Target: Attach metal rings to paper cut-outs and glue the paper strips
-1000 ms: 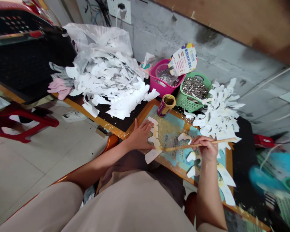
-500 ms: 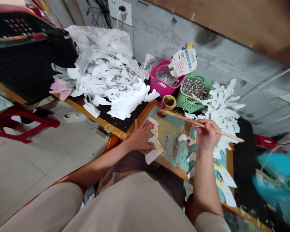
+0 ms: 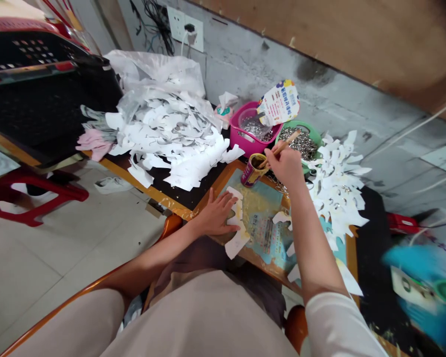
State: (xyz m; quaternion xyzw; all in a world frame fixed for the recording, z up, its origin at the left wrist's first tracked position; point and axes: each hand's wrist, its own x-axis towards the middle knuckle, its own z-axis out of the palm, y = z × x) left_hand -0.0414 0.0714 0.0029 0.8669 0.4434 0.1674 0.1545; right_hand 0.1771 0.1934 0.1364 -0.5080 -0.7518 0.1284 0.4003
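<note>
Since the earlier frame, the right grip [image 3: 285,168] has swung from above the board to its far edge. Its thumb and fingers pinch a thin wooden stick [image 3: 282,148], angled so the lower end meets the mouth of a small can [image 3: 251,171]; whether the tip is inside is hidden by the hand. The can stands at the far left of a wood-framed, poster-covered board [image 3: 216,187], and this placing seems to keep it within a short reach of the work. A yellowish smear covers the board's middle.

The left grip [image 3: 216,214] lies spread, its fingers [image 3: 226,199] apart and flat on a jagged white paper cut-out [image 3: 238,243] at the board's near left. That open, downward pressure appears to pin the paper against sliding. Smaller cut-outs [image 3: 281,217] lie to its right.

Beyond the can, a pink basket [image 3: 245,139] and a green basket [image 3: 299,124] of metal rings [image 3: 301,144] sit side by side on the black table [image 3: 211,166]. A large heap of cut-outs [image 3: 171,144] fills the far left, and a second heap [image 3: 338,198] lies to the right, apparently kept off the board.
</note>
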